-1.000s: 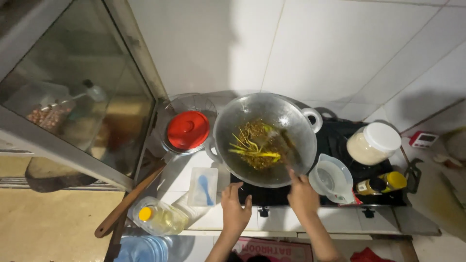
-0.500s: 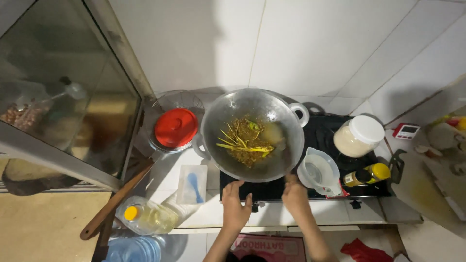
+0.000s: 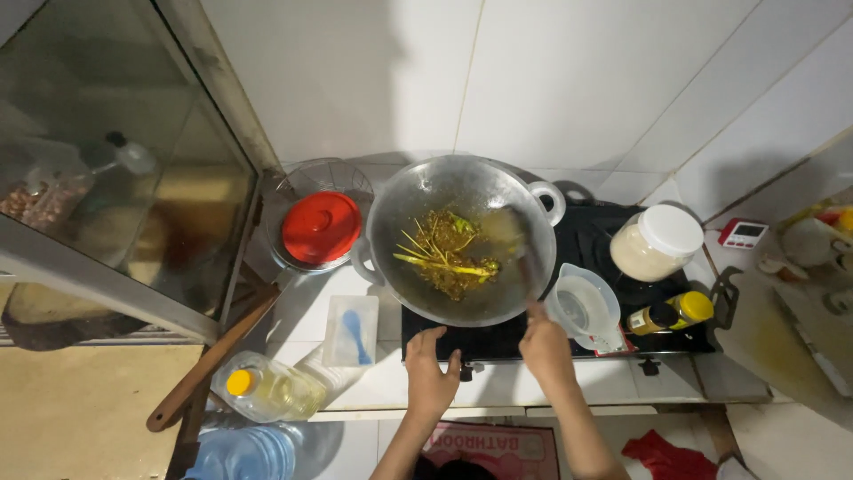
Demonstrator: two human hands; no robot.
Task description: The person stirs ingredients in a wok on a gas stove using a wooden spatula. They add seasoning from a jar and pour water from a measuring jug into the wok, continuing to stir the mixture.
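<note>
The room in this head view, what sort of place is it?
Most likely a small home kitchen: a wok of food sits on a black gas stove against white tiled walls, with a cooking oil bottle nearby.

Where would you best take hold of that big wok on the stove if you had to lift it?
Probably by its two loop handles. The wok has one at its far right rim and one at its near left rim, so a grip from each side would keep it level. The right hand holds a utensil in it.
</note>
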